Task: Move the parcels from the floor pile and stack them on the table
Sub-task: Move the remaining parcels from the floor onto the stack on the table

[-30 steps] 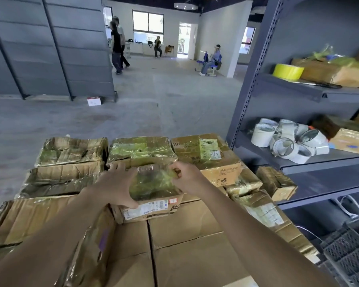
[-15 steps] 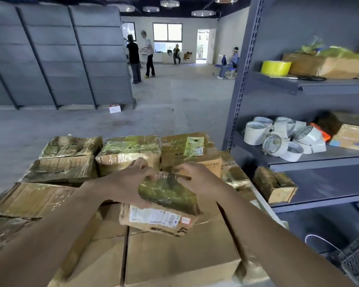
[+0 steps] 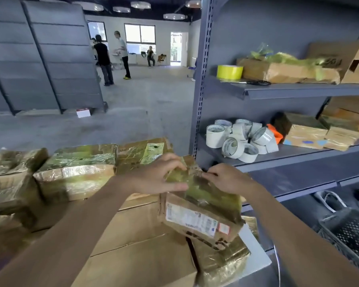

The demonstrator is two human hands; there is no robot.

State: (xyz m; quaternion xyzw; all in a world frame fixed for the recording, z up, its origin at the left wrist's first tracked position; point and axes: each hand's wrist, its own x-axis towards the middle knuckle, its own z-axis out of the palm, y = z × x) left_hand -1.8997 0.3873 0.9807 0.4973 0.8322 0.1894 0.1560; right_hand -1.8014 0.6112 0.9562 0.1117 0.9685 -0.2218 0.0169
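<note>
One held parcel (image 3: 201,212), one yellow tape roll (image 3: 229,71), one black crate (image 3: 348,235) — one white box (image 3: 83,113).

left hand (image 3: 155,177): bare, left of the parcel (image 3: 203,206)
right hand (image 3: 226,179): bare, right of the parcel
left forearm (image 3: 75,228): bare, unsleeved, below-left of the parcel
right forearm (image 3: 294,228): bare, unsleeved, below-right of the parcel

nothing legible anywhere. white shipping label (image 3: 197,221) on the near face of the held parcel (image 3: 205,195), below both hands, shows only blurred print and a red square. yellow-green sticker (image 3: 153,150) on the rear parcel (image 3: 129,160), just beyond the left hand (image 3: 160,175), is too small to read. cardboard box (image 3: 327,50), up and right of the right hand (image 3: 226,179), bears smeared dark lettering.
</note>
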